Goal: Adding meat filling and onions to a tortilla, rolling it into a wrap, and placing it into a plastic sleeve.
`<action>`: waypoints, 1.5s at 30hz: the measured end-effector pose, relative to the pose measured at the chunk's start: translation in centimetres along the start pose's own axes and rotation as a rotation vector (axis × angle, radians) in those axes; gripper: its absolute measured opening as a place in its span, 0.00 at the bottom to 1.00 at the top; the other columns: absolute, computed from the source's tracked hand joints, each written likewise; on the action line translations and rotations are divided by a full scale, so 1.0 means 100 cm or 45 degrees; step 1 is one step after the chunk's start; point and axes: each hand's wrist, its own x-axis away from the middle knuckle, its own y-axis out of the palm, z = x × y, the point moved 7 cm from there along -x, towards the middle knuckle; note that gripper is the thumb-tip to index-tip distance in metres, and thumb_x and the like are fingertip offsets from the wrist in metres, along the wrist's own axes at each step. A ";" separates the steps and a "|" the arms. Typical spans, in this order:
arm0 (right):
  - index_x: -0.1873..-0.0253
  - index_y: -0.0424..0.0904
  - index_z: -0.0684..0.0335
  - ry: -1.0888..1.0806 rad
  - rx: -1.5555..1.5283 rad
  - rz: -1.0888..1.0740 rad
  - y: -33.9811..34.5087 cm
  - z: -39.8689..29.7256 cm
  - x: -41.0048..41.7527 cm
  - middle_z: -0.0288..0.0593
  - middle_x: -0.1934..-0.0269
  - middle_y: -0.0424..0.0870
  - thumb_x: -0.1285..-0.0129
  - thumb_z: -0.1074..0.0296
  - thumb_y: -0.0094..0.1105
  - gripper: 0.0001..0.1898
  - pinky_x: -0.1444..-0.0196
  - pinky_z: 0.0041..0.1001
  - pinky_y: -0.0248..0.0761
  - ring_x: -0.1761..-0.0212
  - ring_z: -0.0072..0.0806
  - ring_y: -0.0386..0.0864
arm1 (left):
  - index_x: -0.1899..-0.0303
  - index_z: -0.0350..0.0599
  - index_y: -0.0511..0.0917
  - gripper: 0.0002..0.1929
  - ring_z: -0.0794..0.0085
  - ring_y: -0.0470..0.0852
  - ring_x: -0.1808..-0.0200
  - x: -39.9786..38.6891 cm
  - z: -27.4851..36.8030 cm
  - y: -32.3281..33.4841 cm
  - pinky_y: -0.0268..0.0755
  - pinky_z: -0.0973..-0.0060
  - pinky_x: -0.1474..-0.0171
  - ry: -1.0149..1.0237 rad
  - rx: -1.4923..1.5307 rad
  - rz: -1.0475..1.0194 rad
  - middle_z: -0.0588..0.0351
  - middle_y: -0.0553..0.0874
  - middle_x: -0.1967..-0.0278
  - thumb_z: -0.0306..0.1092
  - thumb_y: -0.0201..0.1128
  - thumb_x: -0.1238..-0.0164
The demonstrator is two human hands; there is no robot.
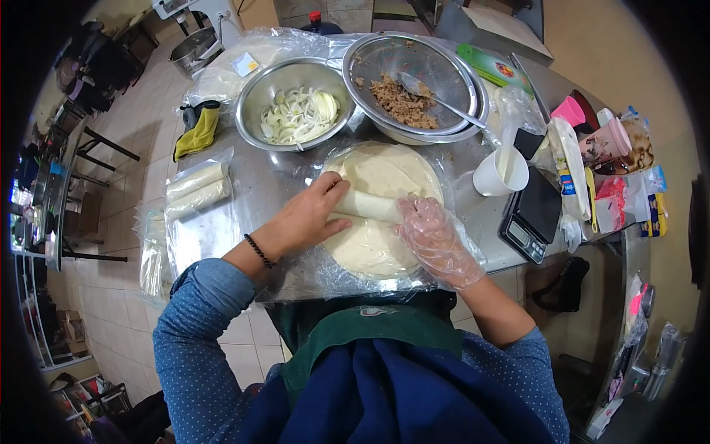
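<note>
A rolled flatbread [370, 205] lies across a stack of round, pale flatbreads [370, 252] on clear plastic film. My bare left hand [313, 208], with a dark bead bracelet at the wrist, grips the roll's left end between thumb and fingers. Around its right end close the fingers of my right hand [435, 236], which wears a clear plastic glove. The roll's filling is hidden. Beyond the stack, a steel bowl [249, 125] holds sliced onion [299, 116]. A mesh strainer [383, 53] beside it contains brown crumbled filling [402, 102] and a metal spoon [413, 83].
Two wrapped rolls [198, 190] lie in plastic at the left, near a yellow-and-grey glove [198, 130]. To the right are a white cup [499, 175] with a utensil in it and a black digital scale [532, 213]. Cups and packets crowd the table's right side.
</note>
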 end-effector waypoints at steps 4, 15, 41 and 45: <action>0.46 0.70 0.71 -0.135 0.092 -0.085 -0.001 0.001 -0.004 0.51 0.62 0.76 0.47 0.71 0.58 0.22 0.52 0.35 0.70 0.58 0.42 0.74 | 0.48 0.34 0.70 0.23 0.50 0.72 0.46 -0.014 0.002 -0.002 0.69 0.63 0.48 0.078 -0.301 -0.251 0.45 0.70 0.48 0.34 0.65 0.44; 0.51 0.76 0.60 -0.252 -0.292 -0.018 -0.003 0.053 -0.035 0.48 0.65 0.77 0.43 0.74 0.54 0.13 0.54 0.36 0.71 0.61 0.42 0.76 | 0.55 0.37 0.75 0.11 0.51 0.79 0.60 -0.054 -0.013 -0.007 0.70 0.62 0.55 -0.138 -0.188 -0.404 0.44 0.80 0.64 0.31 0.57 0.38; 0.36 0.62 0.69 0.128 -2.035 -0.877 0.019 -0.009 0.078 0.47 0.45 0.72 0.38 0.56 0.60 0.31 0.38 0.28 0.60 0.42 0.27 0.67 | 0.62 0.34 0.82 0.11 0.83 0.78 0.68 0.004 0.085 0.023 0.71 0.82 0.66 -0.546 0.696 -0.817 0.58 0.83 0.72 0.34 0.64 0.38; 0.40 0.65 0.68 0.446 -2.045 -0.914 0.008 -0.017 0.100 0.44 0.55 0.76 0.38 0.53 0.59 0.29 0.57 0.23 0.73 0.56 0.23 0.76 | 0.62 0.34 0.81 0.11 0.84 0.78 0.67 -0.006 0.105 0.060 0.70 0.83 0.66 -0.573 0.749 -0.974 0.59 0.83 0.72 0.34 0.63 0.37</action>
